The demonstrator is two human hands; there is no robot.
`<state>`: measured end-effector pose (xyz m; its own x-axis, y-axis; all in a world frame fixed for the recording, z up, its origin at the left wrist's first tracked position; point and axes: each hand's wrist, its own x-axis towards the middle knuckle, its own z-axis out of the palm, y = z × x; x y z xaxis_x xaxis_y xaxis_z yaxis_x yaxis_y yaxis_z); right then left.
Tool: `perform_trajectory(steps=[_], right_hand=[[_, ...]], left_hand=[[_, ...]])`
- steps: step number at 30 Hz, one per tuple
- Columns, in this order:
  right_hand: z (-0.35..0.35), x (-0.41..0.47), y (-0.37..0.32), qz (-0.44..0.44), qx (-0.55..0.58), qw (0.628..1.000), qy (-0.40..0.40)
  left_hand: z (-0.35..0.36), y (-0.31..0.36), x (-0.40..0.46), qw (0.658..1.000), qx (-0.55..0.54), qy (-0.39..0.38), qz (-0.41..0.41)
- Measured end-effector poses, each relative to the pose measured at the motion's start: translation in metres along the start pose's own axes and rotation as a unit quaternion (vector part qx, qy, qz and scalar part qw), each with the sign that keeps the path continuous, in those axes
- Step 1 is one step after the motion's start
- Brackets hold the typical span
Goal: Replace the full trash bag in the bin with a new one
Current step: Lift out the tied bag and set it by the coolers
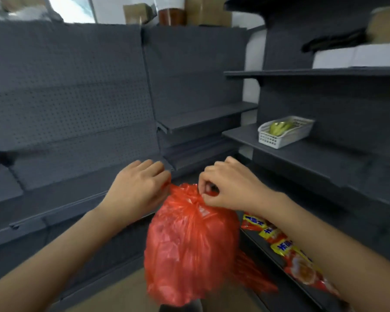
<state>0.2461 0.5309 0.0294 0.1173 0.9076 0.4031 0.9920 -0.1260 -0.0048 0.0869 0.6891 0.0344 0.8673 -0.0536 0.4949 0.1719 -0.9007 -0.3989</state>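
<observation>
A full red plastic trash bag [189, 246] hangs in front of me, bulging and gathered at its neck. My left hand [137, 185] pinches one red handle strip on the left of the neck. On the right, my right hand [225, 185] pinches the other strip, fingers curled on it. The two strips meet in a twist at the bag's top. A dark rim [180, 308] that may be the bin shows just below the bag at the bottom edge. More red plastic [252, 275] lies behind the bag to the lower right.
Dark grey store shelving surrounds me, with a pegboard back panel [77, 104] on the left. A white basket [284, 131] with something green sits on a right shelf. Red and yellow snack packets [286, 251] lie on the lowest right shelf. Cardboard boxes [207, 12] stand on top.
</observation>
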Motion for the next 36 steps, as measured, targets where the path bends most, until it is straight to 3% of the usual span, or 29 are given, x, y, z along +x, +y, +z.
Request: perform_trajectory(steps=[9, 21, 29, 36], right_hand=[[-0.102, -0.209, 0.011, 0.192, -0.096, 0.977, -0.003], [-0.232, -0.564, -0.072, 0.492, -0.17, 0.854, -0.009], [-0.292, -0.78, -0.193, 0.618, -0.307, 0.723, -0.038], [-0.319, -0.93, -0.304, 0.716, -0.387, 0.577, -0.066]], left_hand=[[-0.054, 0.164, 0.066, 0.972, -0.12, 0.109, 0.17], [-0.186, 0.505, 0.079, 0.855, -0.285, 0.214, 0.376], [-0.297, 0.733, 0.019, 0.724, -0.366, 0.264, 0.522], [-0.405, 0.91, -0.051, 0.569, -0.423, 0.291, 0.642]])
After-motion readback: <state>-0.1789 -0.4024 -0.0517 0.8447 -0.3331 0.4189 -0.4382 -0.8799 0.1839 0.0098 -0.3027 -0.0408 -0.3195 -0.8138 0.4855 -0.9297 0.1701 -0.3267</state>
